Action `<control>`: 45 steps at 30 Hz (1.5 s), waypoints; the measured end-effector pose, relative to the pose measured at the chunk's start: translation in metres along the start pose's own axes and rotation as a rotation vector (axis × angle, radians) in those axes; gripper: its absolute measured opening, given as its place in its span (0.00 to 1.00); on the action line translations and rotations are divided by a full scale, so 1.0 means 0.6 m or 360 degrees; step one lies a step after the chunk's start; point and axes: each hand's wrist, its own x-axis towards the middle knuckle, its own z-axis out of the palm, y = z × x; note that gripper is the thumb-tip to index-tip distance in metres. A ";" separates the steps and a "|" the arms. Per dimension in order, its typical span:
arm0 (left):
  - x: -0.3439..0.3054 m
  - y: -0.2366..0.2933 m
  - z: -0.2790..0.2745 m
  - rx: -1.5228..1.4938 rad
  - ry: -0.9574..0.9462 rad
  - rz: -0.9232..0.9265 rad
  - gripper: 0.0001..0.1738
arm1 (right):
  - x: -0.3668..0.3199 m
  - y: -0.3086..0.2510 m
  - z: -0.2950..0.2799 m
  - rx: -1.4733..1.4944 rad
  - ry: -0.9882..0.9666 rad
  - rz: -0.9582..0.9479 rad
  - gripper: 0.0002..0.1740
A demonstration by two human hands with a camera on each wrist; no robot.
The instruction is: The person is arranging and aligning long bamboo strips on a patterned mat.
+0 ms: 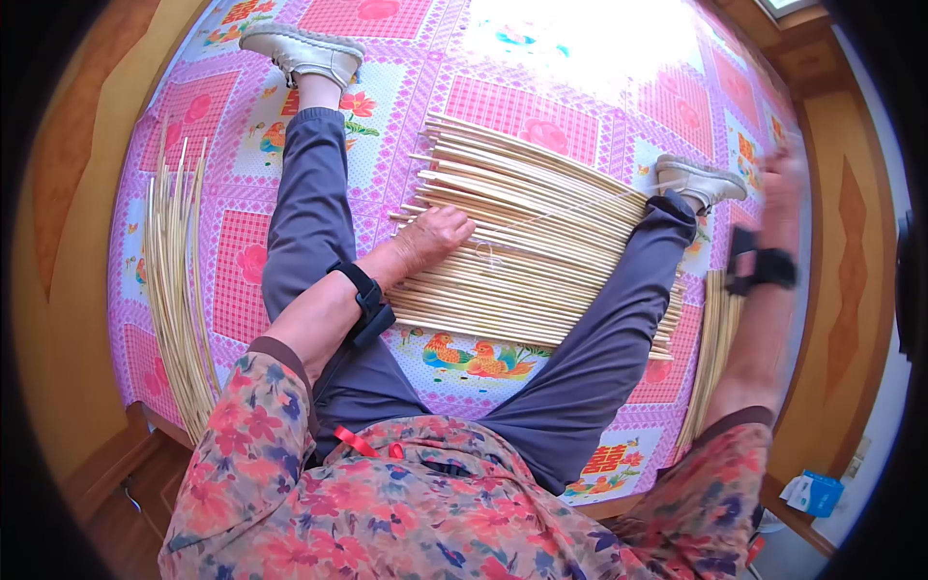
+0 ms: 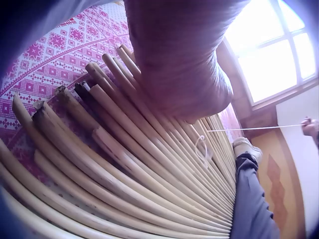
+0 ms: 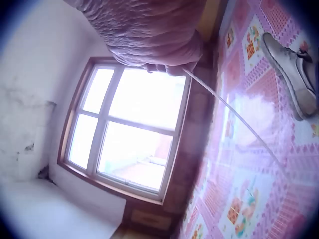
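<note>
Sticks [image 1: 541, 266] are laid side by side in a wide row on a patterned cloth [image 1: 237, 280], between the outstretched legs of a seated person, and their right ends are partly covered by the right leg [image 1: 619, 285]. The left hand [image 1: 435, 237] is rested on the row near its left ends, with the fingers bent; its underside is hidden, so whether anything is grasped by that grip cannot be told. A thin white string [image 2: 259, 128] is clasped in the grip of the right hand [image 1: 781, 188], which is raised off to the right and blurred in the head view. The string is held taut from there to the row, where a small loop [image 2: 196, 148] is seen near the left hand. A loose bundle [image 1: 174, 300] is placed beyond the left leg [image 1: 314, 203], and a second bundle [image 1: 710, 358] is set beyond the right leg. White shoes [image 1: 302, 50] are worn on both feet
</note>
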 end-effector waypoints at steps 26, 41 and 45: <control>-0.006 0.008 0.010 0.0093 -0.0032 -0.0079 0.07 | -0.417 -0.191 0.487 -0.0530 -0.1237 0.0024 0.06; -0.013 0.016 0.007 0.0100 0.0026 -0.0166 0.16 | -0.416 -0.168 0.503 -0.0269 -0.0463 0.0687 0.10; -0.013 0.013 0.007 0.0125 -0.0063 -0.0150 0.18 | -0.418 -0.166 0.511 -0.0302 -0.0386 0.0748 0.10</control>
